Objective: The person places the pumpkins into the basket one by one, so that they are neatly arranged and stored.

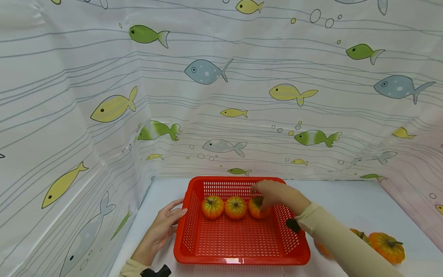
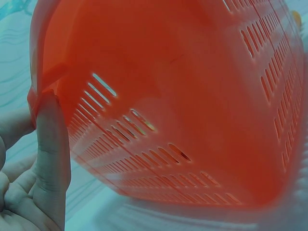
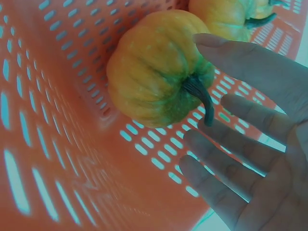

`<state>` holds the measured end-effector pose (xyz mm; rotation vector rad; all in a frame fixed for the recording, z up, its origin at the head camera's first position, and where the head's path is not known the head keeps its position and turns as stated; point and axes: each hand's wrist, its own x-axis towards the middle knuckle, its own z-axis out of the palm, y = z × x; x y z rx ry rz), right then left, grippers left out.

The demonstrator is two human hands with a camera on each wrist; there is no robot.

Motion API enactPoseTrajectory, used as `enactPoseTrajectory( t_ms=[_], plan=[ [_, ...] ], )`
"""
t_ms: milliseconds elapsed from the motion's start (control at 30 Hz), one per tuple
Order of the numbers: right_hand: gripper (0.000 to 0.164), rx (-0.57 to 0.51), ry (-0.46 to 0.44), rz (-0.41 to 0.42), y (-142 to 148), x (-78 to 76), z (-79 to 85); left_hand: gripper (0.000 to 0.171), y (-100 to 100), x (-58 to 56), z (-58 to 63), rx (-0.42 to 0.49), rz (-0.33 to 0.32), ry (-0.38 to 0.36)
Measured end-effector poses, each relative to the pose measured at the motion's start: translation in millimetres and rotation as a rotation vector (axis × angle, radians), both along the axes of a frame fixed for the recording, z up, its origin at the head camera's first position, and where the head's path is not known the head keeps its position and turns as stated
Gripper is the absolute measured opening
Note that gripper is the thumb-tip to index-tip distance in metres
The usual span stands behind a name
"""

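Note:
A red plastic basket with slotted walls stands on the white table. Three small orange-yellow pumpkins sit in a row along its far side. At the basket's left edge, my left hand grips the rim between thumb and fingers; the left wrist view shows the thumb against the outer wall. My right hand reaches over the right side, above the rightmost pumpkin. In the right wrist view its fingers are spread and extended beside that pumpkin's stem, gripping nothing.
More pumpkins lie on the table to the right of the basket, partly hidden behind my right sleeve. A white sheet printed with fish stands behind and along both sides of the table.

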<state>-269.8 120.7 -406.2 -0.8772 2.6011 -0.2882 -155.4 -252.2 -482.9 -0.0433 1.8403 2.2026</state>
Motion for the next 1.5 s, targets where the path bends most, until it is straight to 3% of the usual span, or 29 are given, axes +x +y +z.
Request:
enactPoseTrajectory(
  t_ms=[633, 1500],
  plan=[
    [0.059, -0.077, 0.076, 0.031, 27.8, 7.9, 25.1, 0.069, 0.4, 0.5, 1.0, -0.005, -0.001, -0.011],
    [0.052, -0.166, 0.16, -0.051, 84.6, 27.7, 43.6, 0.069, 0.0, 0.6, -0.1, -0.006, 0.005, -0.017]
  ],
)
